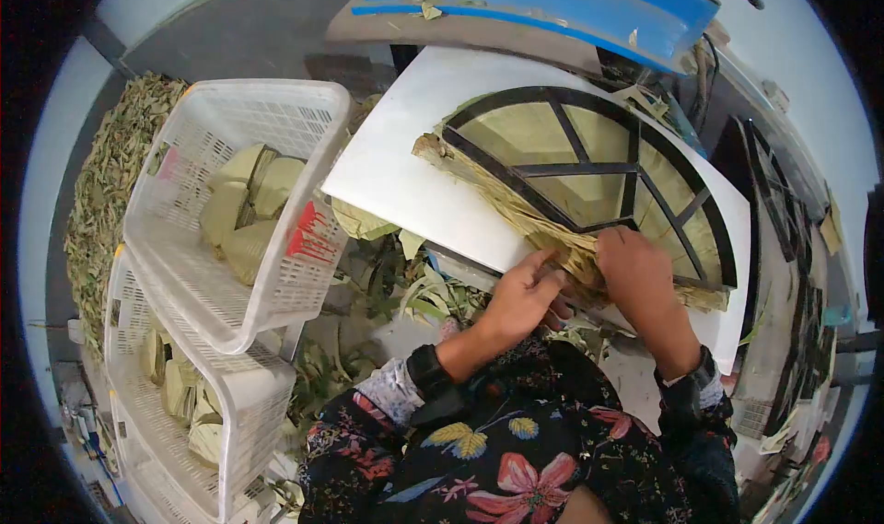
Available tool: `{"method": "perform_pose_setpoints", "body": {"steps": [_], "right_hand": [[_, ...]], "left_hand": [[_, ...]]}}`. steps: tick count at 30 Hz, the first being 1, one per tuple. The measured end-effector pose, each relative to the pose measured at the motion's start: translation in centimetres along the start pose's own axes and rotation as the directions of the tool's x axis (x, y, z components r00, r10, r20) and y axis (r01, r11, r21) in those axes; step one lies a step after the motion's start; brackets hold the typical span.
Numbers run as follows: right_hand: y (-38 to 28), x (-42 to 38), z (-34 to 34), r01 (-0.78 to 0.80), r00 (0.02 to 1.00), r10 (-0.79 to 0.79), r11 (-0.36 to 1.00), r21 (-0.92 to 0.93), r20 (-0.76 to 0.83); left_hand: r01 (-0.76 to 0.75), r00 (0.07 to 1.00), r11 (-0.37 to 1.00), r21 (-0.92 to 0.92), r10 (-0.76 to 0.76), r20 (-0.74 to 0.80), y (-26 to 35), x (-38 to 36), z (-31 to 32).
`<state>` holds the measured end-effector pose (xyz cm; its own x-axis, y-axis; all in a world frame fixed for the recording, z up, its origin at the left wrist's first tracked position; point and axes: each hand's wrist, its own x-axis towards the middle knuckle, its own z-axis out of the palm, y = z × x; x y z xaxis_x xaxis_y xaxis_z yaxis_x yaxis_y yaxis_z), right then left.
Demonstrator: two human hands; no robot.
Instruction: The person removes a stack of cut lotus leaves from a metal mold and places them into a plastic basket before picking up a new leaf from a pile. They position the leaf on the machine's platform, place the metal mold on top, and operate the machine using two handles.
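Observation:
A black fan-shaped metal frame (589,165) lies over flattened pale green leaves (516,133) on a white board (405,174). Dry leaf ends (497,197) stick out along the frame's straight lower edge. My left hand (520,294) pinches those leaf ends at the board's near edge. My right hand (640,271) presses down on the leaves and the frame's lower edge just to the right of it. Both hands sit close together.
Two white plastic baskets (175,257) holding cut leaf pieces (244,215) are stacked at the left. Loose green leaves (110,183) are heaped on the floor behind them and scraps under the board. A blue machine part (571,4) is beyond the board; black frames (783,248) stand at the right.

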<state>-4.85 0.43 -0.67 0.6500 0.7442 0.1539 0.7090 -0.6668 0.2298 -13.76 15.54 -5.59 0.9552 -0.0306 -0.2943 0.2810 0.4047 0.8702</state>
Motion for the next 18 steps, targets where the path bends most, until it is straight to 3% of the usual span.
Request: {"method": "perform_pose_setpoints", "body": {"steps": [2,6,11,18], "right_hand": [[0.1,0.1,-0.1,-0.016,1.0,0.016,1.0,0.004,-0.006],[0.4,0.3,-0.5,-0.01,0.999,0.012,0.999,0.05,-0.047],[0.4,0.4,-0.7,-0.029,0.998,0.033,0.997,0.069,-0.061],[0.7,0.5,-0.4,-0.072,0.994,0.081,0.991,0.115,-0.073]], "left_hand": [[0.047,0.998,0.99,-0.133,-0.04,0.051,0.2,0.1,0.0],[0.073,0.997,0.996,-0.059,-0.071,0.038,1.3,0.7,0.3],[0.134,0.991,0.978,-0.162,-0.133,0.016,1.0,2.0,0.8],[0.183,0.982,0.976,-0.118,-0.175,0.075,0.6,2.4,0.2]]}}
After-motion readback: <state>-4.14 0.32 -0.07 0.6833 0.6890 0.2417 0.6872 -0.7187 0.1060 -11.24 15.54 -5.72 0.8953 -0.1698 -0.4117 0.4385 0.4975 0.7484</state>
